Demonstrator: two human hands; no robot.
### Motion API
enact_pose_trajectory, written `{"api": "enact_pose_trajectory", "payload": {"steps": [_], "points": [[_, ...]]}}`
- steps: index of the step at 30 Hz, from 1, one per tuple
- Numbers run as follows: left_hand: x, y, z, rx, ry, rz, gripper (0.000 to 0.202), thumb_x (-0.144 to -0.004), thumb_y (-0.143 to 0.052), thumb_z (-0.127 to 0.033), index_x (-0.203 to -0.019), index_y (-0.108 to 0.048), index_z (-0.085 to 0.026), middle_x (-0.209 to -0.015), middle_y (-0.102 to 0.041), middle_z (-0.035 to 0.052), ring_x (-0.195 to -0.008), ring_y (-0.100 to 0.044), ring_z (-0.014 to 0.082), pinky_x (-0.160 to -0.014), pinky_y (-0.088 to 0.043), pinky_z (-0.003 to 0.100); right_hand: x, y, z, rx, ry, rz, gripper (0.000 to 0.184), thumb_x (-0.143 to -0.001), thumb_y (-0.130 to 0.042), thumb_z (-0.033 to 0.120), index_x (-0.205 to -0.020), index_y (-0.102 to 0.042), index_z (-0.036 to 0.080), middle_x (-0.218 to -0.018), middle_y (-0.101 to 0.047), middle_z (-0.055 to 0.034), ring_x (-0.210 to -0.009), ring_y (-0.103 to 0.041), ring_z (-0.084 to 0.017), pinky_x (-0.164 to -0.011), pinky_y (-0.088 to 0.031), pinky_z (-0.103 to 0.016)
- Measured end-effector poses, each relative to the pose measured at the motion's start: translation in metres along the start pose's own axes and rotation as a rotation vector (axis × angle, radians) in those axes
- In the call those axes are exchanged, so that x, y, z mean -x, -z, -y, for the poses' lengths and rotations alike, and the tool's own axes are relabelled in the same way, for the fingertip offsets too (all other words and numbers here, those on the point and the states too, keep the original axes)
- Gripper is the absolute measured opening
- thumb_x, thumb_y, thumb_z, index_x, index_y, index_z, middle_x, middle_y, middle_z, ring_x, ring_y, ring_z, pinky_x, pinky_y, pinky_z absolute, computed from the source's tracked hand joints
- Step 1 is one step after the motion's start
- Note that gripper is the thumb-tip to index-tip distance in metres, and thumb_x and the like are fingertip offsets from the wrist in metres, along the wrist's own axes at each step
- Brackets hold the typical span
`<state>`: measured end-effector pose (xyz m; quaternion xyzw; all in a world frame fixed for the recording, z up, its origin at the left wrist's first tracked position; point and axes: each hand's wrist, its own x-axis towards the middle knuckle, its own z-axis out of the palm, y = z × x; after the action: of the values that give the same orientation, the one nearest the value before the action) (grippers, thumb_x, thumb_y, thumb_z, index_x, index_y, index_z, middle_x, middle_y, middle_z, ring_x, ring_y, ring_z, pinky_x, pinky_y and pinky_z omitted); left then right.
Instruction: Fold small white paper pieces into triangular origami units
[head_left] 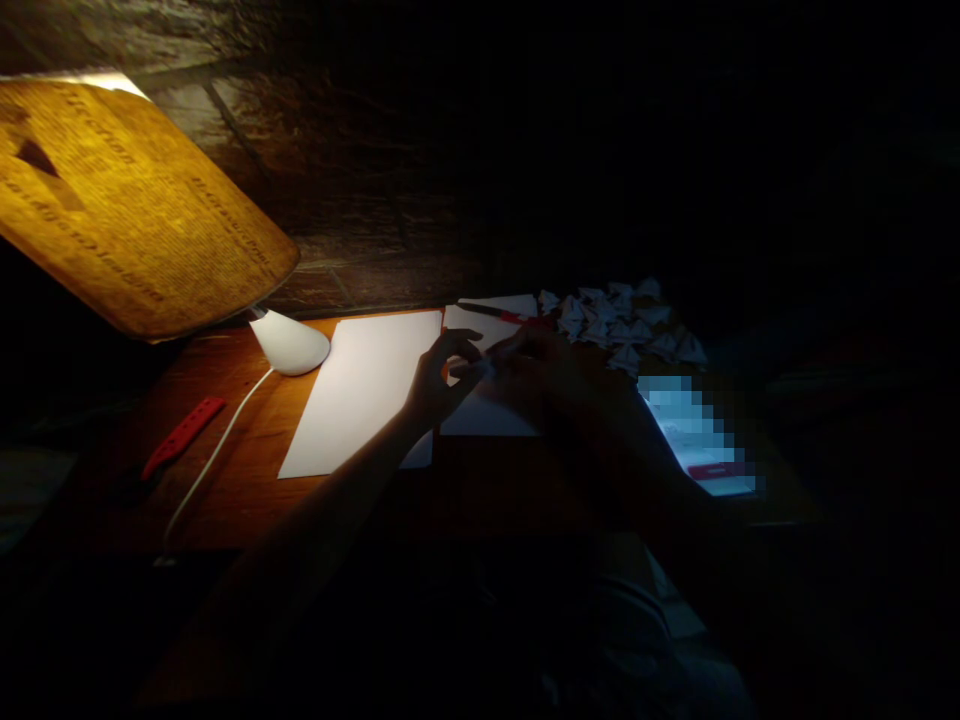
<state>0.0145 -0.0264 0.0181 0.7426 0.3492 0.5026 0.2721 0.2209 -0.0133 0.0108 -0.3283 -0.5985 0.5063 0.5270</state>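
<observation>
My left hand [444,378] is curled above the white sheets, its thumb and fingertips pinching one side of a small pale piece of paper [486,368]. Close against it, my right hand [546,365] has its fingers closed on the other side. Much of the piece is covered by the fingers, and the right hand is dark and slightly blurred. Beneath both hands lies a stack of white paper [487,418]. A dark blade with a red handle, perhaps scissors or a knife [484,312], rests on the paper just beyond my hands.
Several small folded paper shapes [600,325] are grouped at the back right. A lit, pixelated screen [694,430] lies nearer. Leftward are another paper stack [375,390], a lamp with a printed shade [142,210], its white cord [217,460] and a red tool handle [182,437].
</observation>
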Motion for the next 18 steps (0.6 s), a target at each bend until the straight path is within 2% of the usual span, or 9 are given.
{"api": "enact_pose_trajectory", "payload": {"steps": [3, 6, 11, 14, 18], "points": [[-0.0006, 0.0018, 0.0006, -0.055, 0.034, -0.004, 0.009, -0.088, -0.078, -0.029, -0.093, -0.078, -0.021, -0.086, -0.077, 0.0042, -0.080, -0.070, 0.0200, -0.080, -0.053, 0.035, 0.0001, 0.0008, 0.0009, 0.015, 0.020, 0.044, 0.030, -0.076, -0.092, 0.047, -0.076, -0.073, 0.024, -0.086, -0.076, -0.0025, -0.082, -0.069, -0.019, -0.081, -0.058, -0.037], [-0.0011, 0.0048, 0.0040, -0.146, -0.007, -0.023, 0.010, -0.087, -0.080, -0.029, -0.079, -0.077, -0.023, -0.081, -0.077, 0.0036, -0.078, -0.069, 0.0219, -0.084, -0.052, 0.039, -0.0003, 0.0008, 0.0003, 0.052, -0.015, 0.049, 0.034, -0.072, -0.094, 0.052, -0.076, -0.074, 0.024, -0.085, -0.076, -0.0025, -0.085, -0.070, -0.020, -0.078, -0.058, -0.037], [-0.0006, 0.0059, 0.0082, -0.216, -0.059, -0.056, 0.011, -0.083, -0.086, -0.032, -0.076, -0.079, -0.027, -0.079, -0.077, 0.0020, -0.080, -0.069, 0.0237, -0.096, -0.049, 0.046, -0.0004, 0.0006, -0.0002, 0.070, -0.034, 0.029, 0.035, -0.069, -0.094, 0.052, -0.075, -0.075, 0.024, -0.081, -0.075, -0.0029, -0.080, -0.070, -0.020, -0.074, -0.057, -0.036], [-0.0014, 0.0053, 0.0076, -0.167, 0.005, -0.125, 0.018, -0.081, -0.088, -0.037, -0.073, -0.076, -0.026, -0.077, -0.075, 0.0019, -0.075, -0.065, 0.0219, -0.089, -0.052, 0.043, 0.0007, 0.0012, 0.0027, 0.012, -0.013, -0.023, 0.033, -0.071, -0.093, 0.050, -0.073, -0.073, 0.024, -0.081, -0.074, -0.0025, -0.082, -0.069, -0.021, -0.080, -0.057, -0.038], [-0.0033, 0.0071, 0.0043, -0.027, 0.095, -0.183, 0.016, -0.080, -0.088, -0.032, -0.073, -0.076, -0.023, -0.078, -0.072, 0.0021, -0.077, -0.063, 0.0192, -0.084, -0.053, 0.038, 0.0016, 0.0018, 0.0059, -0.061, -0.031, -0.110, 0.029, -0.072, -0.091, 0.048, -0.074, -0.072, 0.026, -0.083, -0.073, -0.0009, -0.087, -0.069, -0.021, -0.087, -0.057, -0.040]]}}
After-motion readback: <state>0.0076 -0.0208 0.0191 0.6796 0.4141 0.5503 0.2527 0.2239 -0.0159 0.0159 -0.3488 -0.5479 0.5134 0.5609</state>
